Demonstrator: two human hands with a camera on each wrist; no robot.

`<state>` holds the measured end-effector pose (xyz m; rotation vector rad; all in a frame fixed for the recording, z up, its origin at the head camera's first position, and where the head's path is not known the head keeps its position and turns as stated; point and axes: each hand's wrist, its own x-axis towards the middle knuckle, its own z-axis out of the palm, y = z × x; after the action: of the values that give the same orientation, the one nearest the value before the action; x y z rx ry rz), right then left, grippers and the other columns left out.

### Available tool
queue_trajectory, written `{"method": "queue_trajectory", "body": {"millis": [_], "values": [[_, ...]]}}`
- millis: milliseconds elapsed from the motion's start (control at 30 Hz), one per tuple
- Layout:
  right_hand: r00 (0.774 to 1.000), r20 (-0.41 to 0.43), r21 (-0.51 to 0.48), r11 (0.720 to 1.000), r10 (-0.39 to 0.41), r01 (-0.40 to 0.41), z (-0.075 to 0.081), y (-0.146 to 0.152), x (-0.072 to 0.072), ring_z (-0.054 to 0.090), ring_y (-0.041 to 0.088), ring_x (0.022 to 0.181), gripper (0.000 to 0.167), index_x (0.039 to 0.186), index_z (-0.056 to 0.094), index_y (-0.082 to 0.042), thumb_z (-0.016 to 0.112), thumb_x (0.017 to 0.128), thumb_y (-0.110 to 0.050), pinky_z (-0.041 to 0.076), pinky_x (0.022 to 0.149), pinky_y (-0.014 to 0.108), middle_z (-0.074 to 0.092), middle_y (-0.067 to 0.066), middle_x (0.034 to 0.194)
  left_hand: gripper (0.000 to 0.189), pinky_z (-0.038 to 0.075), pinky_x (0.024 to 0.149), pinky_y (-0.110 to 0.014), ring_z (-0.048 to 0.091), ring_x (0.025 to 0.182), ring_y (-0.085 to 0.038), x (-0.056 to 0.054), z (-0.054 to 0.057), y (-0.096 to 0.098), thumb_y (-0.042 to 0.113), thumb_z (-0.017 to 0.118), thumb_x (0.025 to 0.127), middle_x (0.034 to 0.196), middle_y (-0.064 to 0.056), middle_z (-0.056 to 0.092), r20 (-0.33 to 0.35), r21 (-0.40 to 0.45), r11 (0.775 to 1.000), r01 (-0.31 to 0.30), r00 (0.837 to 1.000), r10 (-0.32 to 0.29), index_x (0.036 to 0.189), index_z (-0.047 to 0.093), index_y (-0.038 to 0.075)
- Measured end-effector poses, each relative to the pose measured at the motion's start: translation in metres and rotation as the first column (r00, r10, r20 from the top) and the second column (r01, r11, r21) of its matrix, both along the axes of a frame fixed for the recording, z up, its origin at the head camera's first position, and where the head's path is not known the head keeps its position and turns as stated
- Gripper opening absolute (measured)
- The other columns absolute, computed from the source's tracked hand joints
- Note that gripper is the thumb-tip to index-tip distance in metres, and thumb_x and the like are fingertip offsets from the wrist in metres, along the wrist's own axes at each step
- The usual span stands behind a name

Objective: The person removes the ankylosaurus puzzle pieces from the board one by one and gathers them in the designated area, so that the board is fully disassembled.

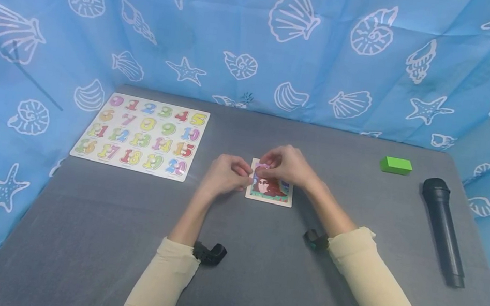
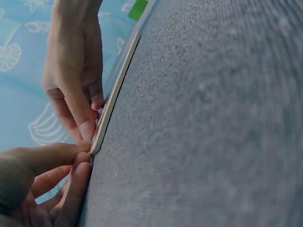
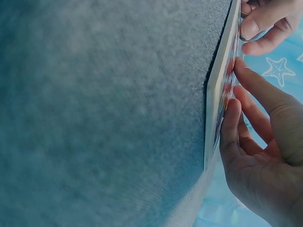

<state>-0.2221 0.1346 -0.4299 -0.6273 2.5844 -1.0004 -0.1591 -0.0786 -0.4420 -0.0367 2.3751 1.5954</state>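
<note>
A small wooden picture puzzle (image 1: 269,198), showing a red-haired figure in a pale frame, lies flat on the grey table. At its left edge is my left hand (image 1: 224,175), thumb and forefinger pinching the rim, as the left wrist view shows at the corner. My right hand (image 1: 289,167) reaches over the puzzle's upper part and covers some of the picture. In the right wrist view, the right thumb and fingers (image 3: 230,123) stand apart with their tips touching the picture surface. The two hands' fingertips nearly meet above the puzzle's left side.
A number puzzle board (image 1: 139,135) with colourful numerals 0 to 20 lies at the left. Toward the back right sits a green block (image 1: 396,165), and a black microphone (image 1: 443,230) lies near the right edge. A blue shell-patterned curtain (image 1: 252,34) surrounds the table's back and sides.
</note>
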Motion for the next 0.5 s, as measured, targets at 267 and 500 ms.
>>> {"method": "queue_trajectory", "body": {"millis": [267,500], "values": [[1.000,-0.002,0.003,1.000,-0.004,0.004,-0.0017,0.0007,-0.0016,0.074,0.019,0.085,0.035,0.110,0.083,-0.005,0.095,0.084,-0.025,0.058,0.076,0.028,0.082,0.010,0.097,0.018,0.064,0.065,-0.029,0.074,0.068,-0.016,-0.0001,-0.0036,0.0027,0.012,0.089,0.087,0.093,-0.010,0.080,-0.034,-0.043,0.999,-0.016,0.999,0.014,0.102,0.081,0.008],[1.000,-0.008,0.012,0.999,-0.030,0.030,-0.0004,-0.0007,0.0004,0.074,0.021,0.086,0.036,0.110,0.083,-0.005,0.095,0.083,-0.026,0.057,0.077,0.028,0.082,0.011,0.097,0.019,0.062,0.064,-0.027,0.075,0.067,-0.015,0.0002,-0.0043,0.0036,0.012,0.089,0.086,0.094,-0.010,0.081,-0.046,-0.058,0.998,-0.022,0.999,0.019,0.102,0.082,0.009]]}}
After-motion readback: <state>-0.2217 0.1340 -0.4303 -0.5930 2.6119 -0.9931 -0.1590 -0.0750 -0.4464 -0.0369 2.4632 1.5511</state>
